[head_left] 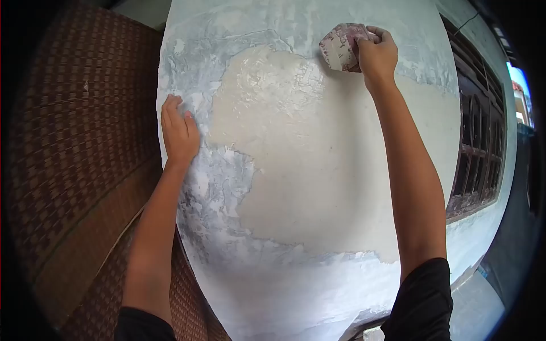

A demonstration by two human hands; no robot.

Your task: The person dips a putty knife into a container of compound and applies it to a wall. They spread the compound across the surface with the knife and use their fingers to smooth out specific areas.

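Observation:
My right hand (pixel 377 57) grips a flat, dark-red putty scraper (pixel 343 48) smeared with pale putty, thumb on its near face. The scraper is held against the upper part of the wall, at the top edge of a cream patch of putty (pixel 307 182). Part of that patch looks wet and rough just left of the scraper. Against the wall's left edge rests my left hand (pixel 181 132), its fingers loosely bent and apart, holding nothing. Around the patch, the wall (pixel 273 295) shows white and bluish-grey flaking paint.
A brown woven mat panel (pixel 79 102) stands along the left, close to my left arm. To the right, a dark wooden window with bars (pixel 478 131) is set into the adjoining wall. Pale ground (pixel 478 307) shows at the lower right.

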